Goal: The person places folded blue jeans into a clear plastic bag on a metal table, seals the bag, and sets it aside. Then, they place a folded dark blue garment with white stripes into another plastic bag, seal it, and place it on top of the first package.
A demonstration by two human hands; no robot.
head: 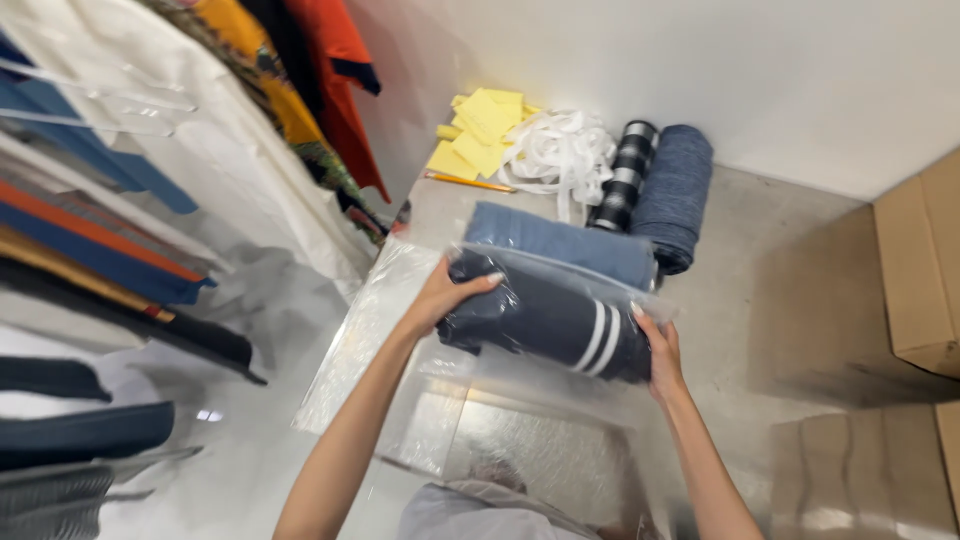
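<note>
The left hand [452, 290] and the right hand [662, 352] each close around one end of a folded navy garment with white stripes [545, 318], which sits inside a clear plastic bag [560, 275] above flat clear bags [370, 330] spread over the table [790, 290]. Just behind lies a folded blue garment [560, 243]. Farther back rest a rolled blue fabric [675, 192], a rolled black-and-white striped fabric [622, 175], white straps [558, 152], yellow paper sheets [480, 130] and a pencil [470, 182].

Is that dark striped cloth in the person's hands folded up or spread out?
Folded. The dark striped cloth is a compact bundle inside a clear plastic bag, held between the left hand and right hand.
</note>
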